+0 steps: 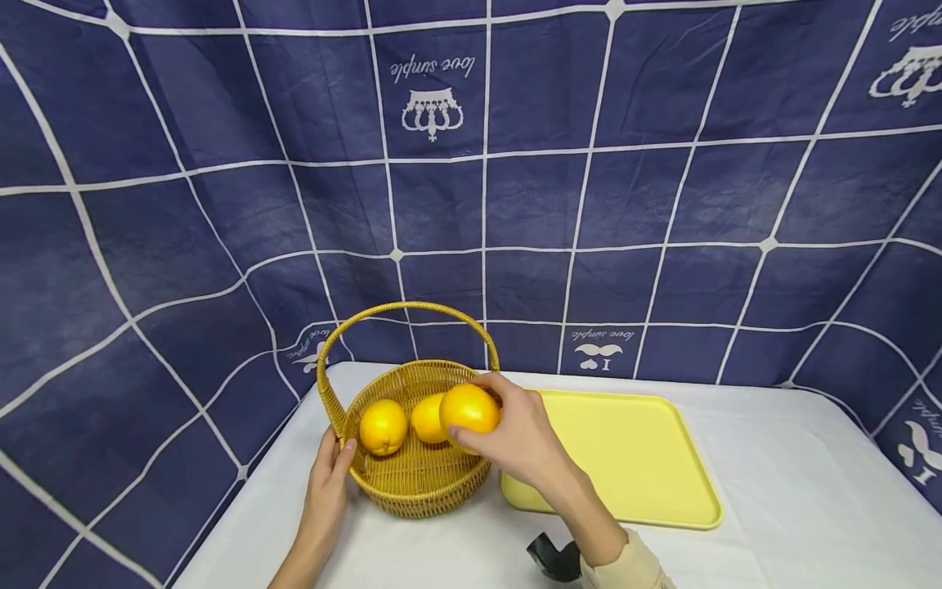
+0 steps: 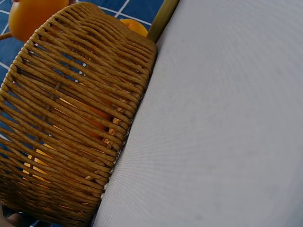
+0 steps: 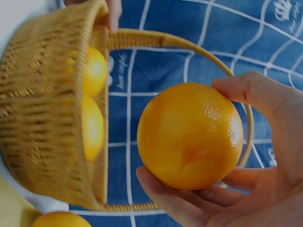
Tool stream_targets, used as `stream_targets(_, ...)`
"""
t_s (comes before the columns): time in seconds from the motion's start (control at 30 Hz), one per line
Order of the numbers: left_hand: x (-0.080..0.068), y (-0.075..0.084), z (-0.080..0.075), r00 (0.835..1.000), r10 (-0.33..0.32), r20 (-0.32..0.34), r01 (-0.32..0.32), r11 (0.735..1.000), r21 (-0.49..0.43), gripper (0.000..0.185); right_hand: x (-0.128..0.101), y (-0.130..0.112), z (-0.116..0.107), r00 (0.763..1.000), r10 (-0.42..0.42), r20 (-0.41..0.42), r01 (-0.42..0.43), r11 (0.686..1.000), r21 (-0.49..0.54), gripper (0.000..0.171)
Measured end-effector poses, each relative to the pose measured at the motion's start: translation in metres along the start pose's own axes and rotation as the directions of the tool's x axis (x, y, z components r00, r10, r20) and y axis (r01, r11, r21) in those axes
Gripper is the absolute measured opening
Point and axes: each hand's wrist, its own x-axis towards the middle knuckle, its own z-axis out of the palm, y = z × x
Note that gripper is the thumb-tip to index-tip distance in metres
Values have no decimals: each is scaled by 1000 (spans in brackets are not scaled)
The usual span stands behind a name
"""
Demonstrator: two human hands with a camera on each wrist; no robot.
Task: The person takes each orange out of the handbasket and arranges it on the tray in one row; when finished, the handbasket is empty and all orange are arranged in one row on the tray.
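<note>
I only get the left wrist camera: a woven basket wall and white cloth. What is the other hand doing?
Observer: The right hand grips an orange, holding it at the right edge of the basket.
Operator: Is there more fruit inside?
Observer: The head view shows two more oranges lying in the basket.
Operator: What's next to the basket?
Observer: A pale yellow tray lies flat on the table, just to the right of the basket.
</note>
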Motion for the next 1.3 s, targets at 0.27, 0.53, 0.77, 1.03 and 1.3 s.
stream_targets(0.27,1,0,0,1000,2,-4,-2,1000,18,58,7,14,-34,995,29,-96,-27,1000,16,56)
stream_targets(0.53,2,0,-1,1000,13,-3,-13,1000,14,57,16,36,-64,983,77,-168,-87,994,-58,59)
stream_targets(0.77,2,0,-1,1000,7,-4,-7,999,32,58,21,58,-72,960,161,-227,-194,972,-133,64)
stream_targets(1.03,2,0,-1,1000,19,-20,-18,999,35,54,27,87,-72,939,247,-240,-285,948,-139,69)
stream_targets(1.3,2,0,-1,1000,3,-24,-3,999,36,54,28,120,-59,915,333,-227,-367,921,-129,69)
